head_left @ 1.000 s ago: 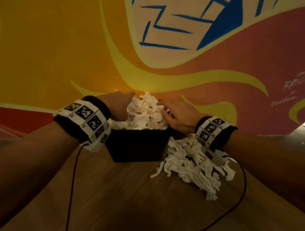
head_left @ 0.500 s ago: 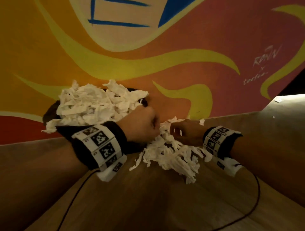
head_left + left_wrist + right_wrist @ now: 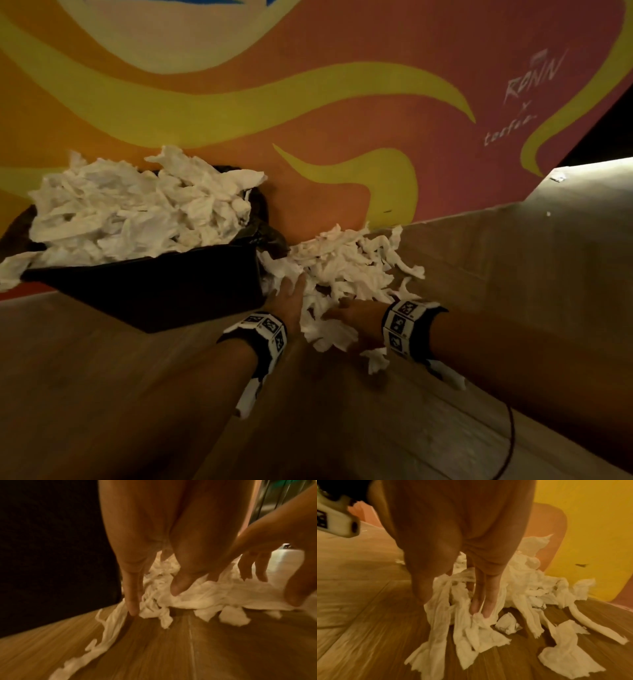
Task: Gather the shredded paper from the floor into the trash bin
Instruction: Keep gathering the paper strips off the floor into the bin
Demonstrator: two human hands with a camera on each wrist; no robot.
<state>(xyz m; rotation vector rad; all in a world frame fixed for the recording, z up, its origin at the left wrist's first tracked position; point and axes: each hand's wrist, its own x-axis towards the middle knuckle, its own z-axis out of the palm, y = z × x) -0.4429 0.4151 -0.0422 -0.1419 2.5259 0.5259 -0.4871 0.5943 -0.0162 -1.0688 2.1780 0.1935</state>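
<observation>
I see both hands, left hand and right hand, fingers straight, flat on the shredded paper on the floor beside the heaped trash bin.

**A:** where's each cam looking?

**B:** head cam's up high, facing down at the mural wall, bin upper left. Wrist cams sit low and close over the shredded paper on the wood floor. All three share that pile.

Soft crinkled paper shreds, matt wood-grain floor, glossy black bin liner
</observation>
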